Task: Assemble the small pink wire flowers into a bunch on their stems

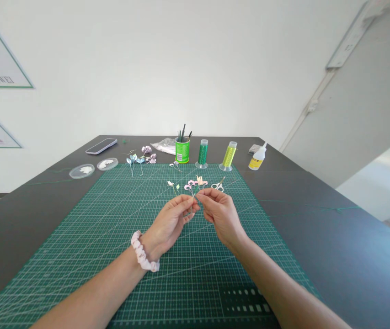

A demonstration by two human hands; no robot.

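Observation:
My left hand (172,219), with a pale scrunchie (143,253) round its wrist, pinches a thin pale stem (194,195) between thumb and finger. Fingertips of my right hand (222,214) are pressed together right beside it; what they grip is too small to make out. Just beyond the fingers are small pink flowers (192,183) and a peach flower (200,180) on thin stems. Whether these are held or lie on the mat, I cannot tell. White-handled scissors (218,186) rest beyond my right hand. A pale bud (170,183) lies to the left.
Under my hands spreads a green cutting mat (105,256). Behind it stand a green can of tools (182,151), a green thread spool (202,154), a yellow-green spool (228,156) and a glue bottle (257,158). Blue flowers (132,158), clear dishes (82,171) and a phone (101,146) are at left.

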